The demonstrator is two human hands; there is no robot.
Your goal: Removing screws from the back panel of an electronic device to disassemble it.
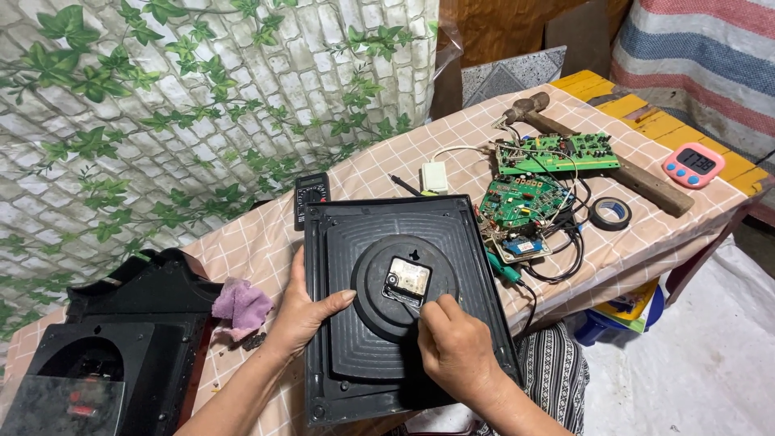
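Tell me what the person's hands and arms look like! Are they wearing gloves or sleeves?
No gloves. Both the left hand and the right hand are bare, with short nails. No rings, watch or bracelets show. The forearms are bare too: no sleeves reach into view. Striped black-and-white cloth shows by the right arm.

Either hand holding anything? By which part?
Left hand steadies the black square panel at its left edge. Right hand fingers pinch something small by the centre module; unclear what.
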